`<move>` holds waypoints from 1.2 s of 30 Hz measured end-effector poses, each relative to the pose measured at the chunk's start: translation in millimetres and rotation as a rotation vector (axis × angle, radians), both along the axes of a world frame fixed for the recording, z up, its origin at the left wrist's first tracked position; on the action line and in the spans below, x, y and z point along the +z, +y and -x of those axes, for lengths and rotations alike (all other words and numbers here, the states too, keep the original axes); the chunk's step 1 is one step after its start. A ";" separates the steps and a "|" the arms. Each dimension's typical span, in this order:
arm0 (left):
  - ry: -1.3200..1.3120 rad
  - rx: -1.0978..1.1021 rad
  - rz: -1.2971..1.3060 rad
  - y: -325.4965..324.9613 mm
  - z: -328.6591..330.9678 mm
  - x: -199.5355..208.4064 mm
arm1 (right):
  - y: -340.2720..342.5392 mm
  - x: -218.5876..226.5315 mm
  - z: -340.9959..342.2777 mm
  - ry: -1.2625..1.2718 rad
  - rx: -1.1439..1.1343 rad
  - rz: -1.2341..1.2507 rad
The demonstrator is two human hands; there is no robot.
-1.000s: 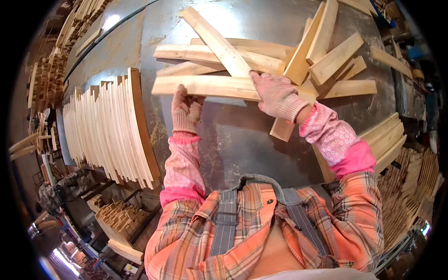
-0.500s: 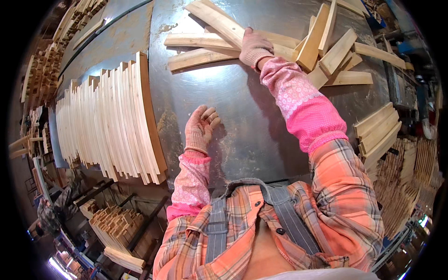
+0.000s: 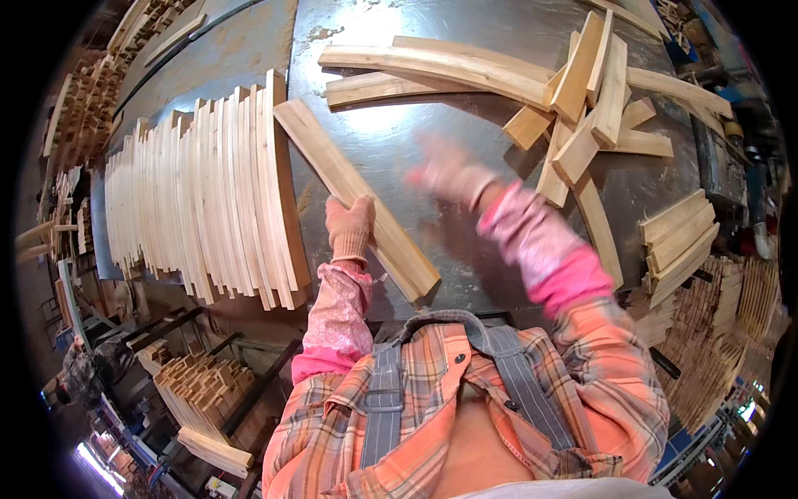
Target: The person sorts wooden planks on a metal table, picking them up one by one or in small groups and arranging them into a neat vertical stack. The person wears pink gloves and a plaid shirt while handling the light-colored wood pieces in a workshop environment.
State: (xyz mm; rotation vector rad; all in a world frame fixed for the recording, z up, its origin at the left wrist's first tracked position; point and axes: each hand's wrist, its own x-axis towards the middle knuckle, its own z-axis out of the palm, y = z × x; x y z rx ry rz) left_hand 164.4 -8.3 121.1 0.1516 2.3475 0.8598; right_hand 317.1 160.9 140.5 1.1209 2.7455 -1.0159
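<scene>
My left hand (image 3: 350, 226), in a pale knit glove, is closed around a flat wooden board (image 3: 326, 150). The board lies slantwise over the metal table (image 3: 366, 129), its far end close to a row of upright boards (image 3: 204, 195). To the right, my right hand (image 3: 453, 173) is gloved too and smeared by motion, so its fingers cannot be read. It hovers above the table, apart from the held board. Beyond it lie long, slightly curved boards (image 3: 432, 65), and a criss-cross heap of boards (image 3: 611, 96) sits at the far right.
A short stack of boards (image 3: 677, 237) stands at the right, beside larger piles of strips (image 3: 706, 324). Below the table's left side is another stack of wood (image 3: 204, 391). More stacked lumber (image 3: 79, 125) lines the far left.
A board from the far loose group is now near me, in my left hand, which has closed. My right hand has let go of wood and moved nearer. Boards at the right have shifted.
</scene>
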 end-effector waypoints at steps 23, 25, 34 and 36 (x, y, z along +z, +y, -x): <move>-0.071 0.084 -0.473 -29.1 20.8 -12.0 | -40.2 14.8 10.0 -0.125 -0.142 0.645; 0.150 -0.129 -0.183 -21.1 21.3 -24.5 | -76.1 2.5 14.8 -0.192 0.148 0.534; 0.189 -0.206 0.022 11.3 9.1 -2.0 | 188.7 61.3 -116.8 -0.303 -0.976 -0.105; 0.235 -0.197 0.051 10.9 7.8 -4.5 | 183.1 44.8 -116.1 -0.447 -0.980 -0.143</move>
